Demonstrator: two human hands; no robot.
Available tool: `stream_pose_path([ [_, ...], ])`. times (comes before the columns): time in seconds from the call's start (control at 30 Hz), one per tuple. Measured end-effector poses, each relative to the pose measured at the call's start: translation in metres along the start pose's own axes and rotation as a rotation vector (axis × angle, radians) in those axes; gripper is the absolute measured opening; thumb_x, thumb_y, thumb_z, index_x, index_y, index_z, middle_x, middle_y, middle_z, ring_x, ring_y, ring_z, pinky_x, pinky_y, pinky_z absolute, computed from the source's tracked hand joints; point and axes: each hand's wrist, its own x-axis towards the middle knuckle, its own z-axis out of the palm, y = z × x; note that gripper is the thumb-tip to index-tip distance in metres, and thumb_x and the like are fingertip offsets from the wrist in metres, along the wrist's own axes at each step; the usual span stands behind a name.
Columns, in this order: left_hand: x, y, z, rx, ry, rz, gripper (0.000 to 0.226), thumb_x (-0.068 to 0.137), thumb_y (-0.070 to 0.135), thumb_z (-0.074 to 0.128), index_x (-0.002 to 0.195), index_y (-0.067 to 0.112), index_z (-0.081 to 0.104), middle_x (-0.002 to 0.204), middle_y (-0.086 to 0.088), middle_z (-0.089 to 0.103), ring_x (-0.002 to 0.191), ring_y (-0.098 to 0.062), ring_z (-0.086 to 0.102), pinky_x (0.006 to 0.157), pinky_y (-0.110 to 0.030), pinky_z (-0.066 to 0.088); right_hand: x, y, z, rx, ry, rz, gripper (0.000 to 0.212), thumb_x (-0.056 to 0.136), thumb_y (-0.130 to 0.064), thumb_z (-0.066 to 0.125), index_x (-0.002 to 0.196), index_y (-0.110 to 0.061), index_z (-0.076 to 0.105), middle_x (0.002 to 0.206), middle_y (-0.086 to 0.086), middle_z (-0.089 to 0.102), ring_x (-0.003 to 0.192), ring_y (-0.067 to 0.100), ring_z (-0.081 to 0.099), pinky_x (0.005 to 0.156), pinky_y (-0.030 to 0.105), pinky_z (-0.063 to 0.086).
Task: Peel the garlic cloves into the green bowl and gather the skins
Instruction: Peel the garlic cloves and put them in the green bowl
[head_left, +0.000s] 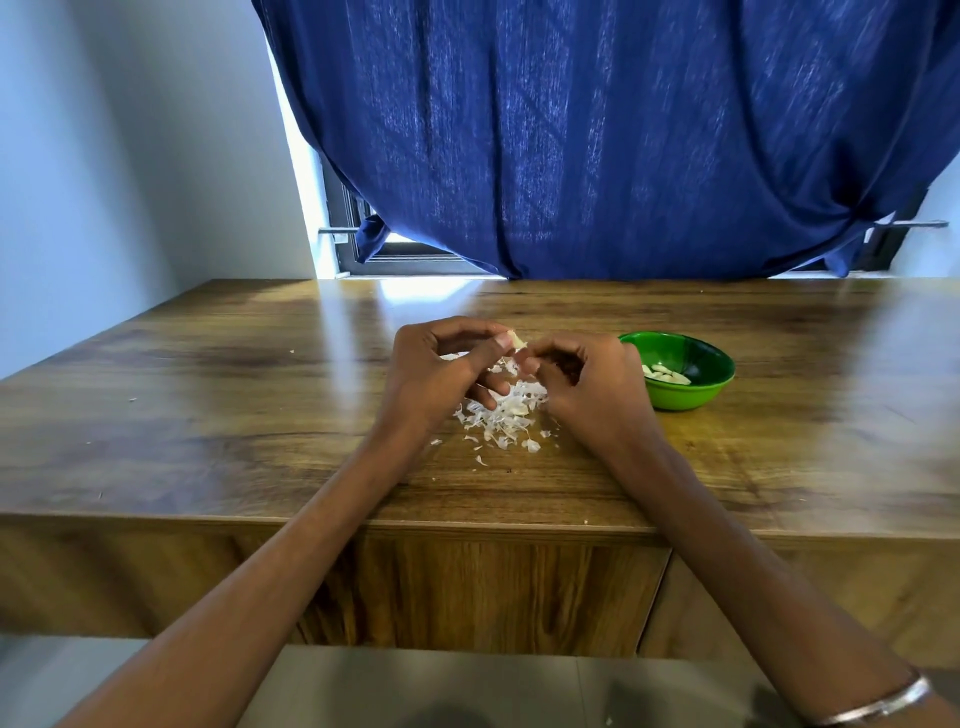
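My left hand (441, 369) pinches a pale garlic clove (517, 339) between thumb and fingers, held just above the table. Close against it on the right, my right hand (587, 384) has its fingers curled at the clove's skin, and a thin strip of skin hangs between the two hands. Below them lies a loose heap of white garlic skins (506, 410) on the wooden table (234, 415). A small green bowl (696, 397) stands just right of my right hand, with several peeled cloves (667, 374) inside.
Stray skin flakes (480, 460) are scattered toward the table's front edge (415, 525). A dark blue curtain (597, 130) hangs over the window behind the table. A white wall is on the left.
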Motion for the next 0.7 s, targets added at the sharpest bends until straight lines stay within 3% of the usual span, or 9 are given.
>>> stream_pose_path([
  [0.07,-0.0006,0.0007,0.0008,-0.005,0.005,-0.001,0.003,0.088,0.006,0.078,0.092,0.007,0.078,0.083,-0.011,0.078,0.053,-0.023,0.069,0.048,-0.028,0.053,-0.0003,0.0008,0.0004,0.001,-0.013,0.019,0.033,0.096,-0.001,0.058,0.117,-0.023,0.073,0.103,-0.012,0.073,0.084,0.0,0.064,0.071,0.017,0.054],
  [0.13,-0.0003,0.0007,0.0006,-0.015,0.01,-0.001,0.003,0.088,0.007,0.078,0.091,0.007,0.078,0.083,-0.011,0.078,0.053,-0.023,0.068,0.048,-0.027,0.053,-0.0009,0.0008,0.0011,0.003,-0.029,0.018,0.036,0.096,-0.002,0.058,0.124,-0.021,0.07,0.111,-0.007,0.074,0.09,0.0,0.065,0.079,0.021,0.056],
  [0.23,0.0014,-0.0013,-0.0006,-0.016,0.016,0.003,0.004,0.089,0.008,0.077,0.093,0.008,0.078,0.084,-0.009,0.079,0.054,-0.022,0.068,0.049,-0.027,0.053,-0.0008,-0.0002,0.0015,0.041,-0.027,0.017,0.013,0.096,-0.025,0.066,0.103,-0.022,0.076,0.085,-0.012,0.075,0.071,-0.003,0.067,0.068,0.016,0.054],
  [0.33,0.0019,-0.0025,-0.0012,-0.008,0.024,0.0,0.004,0.089,0.008,0.077,0.093,0.008,0.078,0.086,-0.008,0.079,0.055,-0.022,0.068,0.05,-0.028,0.052,0.0012,0.0013,0.0006,-0.027,-0.112,0.047,0.005,0.089,-0.024,0.076,0.087,-0.028,0.076,0.076,-0.016,0.071,0.068,-0.003,0.065,0.065,0.011,0.048],
  [0.43,0.0015,-0.0026,-0.0009,0.003,0.032,-0.004,0.003,0.089,0.008,0.078,0.092,0.008,0.078,0.085,-0.007,0.079,0.055,-0.023,0.068,0.05,-0.028,0.052,0.0007,0.002,0.0001,-0.128,-0.146,0.012,0.026,0.074,-0.015,0.088,0.089,-0.031,0.075,0.091,-0.015,0.069,0.079,-0.003,0.064,0.075,0.017,0.055],
  [0.57,0.001,-0.0027,0.0006,0.022,0.043,0.009,0.004,0.088,0.008,0.079,0.091,0.005,0.078,0.082,-0.008,0.078,0.052,-0.021,0.066,0.049,-0.028,0.051,-0.0008,0.0004,0.0002,-0.041,-0.044,0.012,0.026,0.085,-0.011,0.078,0.105,-0.027,0.075,0.088,-0.02,0.068,0.077,-0.005,0.064,0.071,0.007,0.051],
  [0.7,-0.0009,-0.003,0.0024,0.043,0.037,0.029,0.005,0.087,0.007,0.079,0.091,0.005,0.079,0.079,-0.008,0.078,0.053,-0.023,0.067,0.049,-0.029,0.051,-0.0014,0.0009,-0.0004,0.032,0.018,0.025,0.022,0.096,-0.007,0.064,0.111,-0.018,0.075,0.093,-0.015,0.069,0.085,-0.004,0.064,0.083,0.016,0.055],
])
